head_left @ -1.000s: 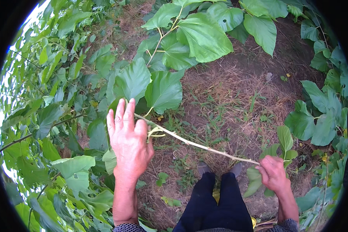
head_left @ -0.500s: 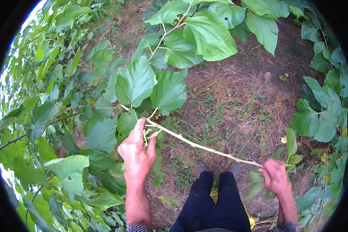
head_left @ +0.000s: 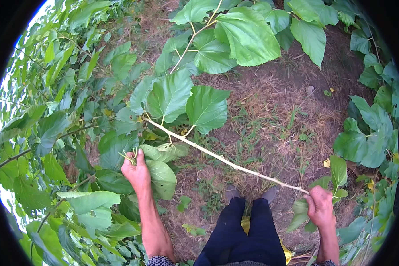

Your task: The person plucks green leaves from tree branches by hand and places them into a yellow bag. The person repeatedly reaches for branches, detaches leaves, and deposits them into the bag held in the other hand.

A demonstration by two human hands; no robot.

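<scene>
My right hand [head_left: 320,207] is closed round the end of a pale, mostly bare branch [head_left: 235,166]. The branch slants up and left across the path in front of me. Further along it, broad green leaves [head_left: 169,96] still hang from their stalks. Left of the branch and apart from it, my left hand [head_left: 136,172] is pinched on a small bunch of leaves [head_left: 162,178]. Their thin stalks poke out above the thumb. One leaf beside the bunch lies just under a stalk of the branch; whether it is joined there I cannot tell.
Dense leafy bushes [head_left: 75,146] crowd the left side, with more foliage [head_left: 368,137] at the right. A leafy shoot [head_left: 248,37] reaches in at the top. Dry grass and soil [head_left: 270,102] cover the ground around my shoes [head_left: 269,193]. Something yellow [head_left: 288,256] shows beside my leg.
My left hand has moved from the branch toward the left and slightly down, with leaves in its grip. The bare stretch of branch shows longer. My right hand has barely shifted.
</scene>
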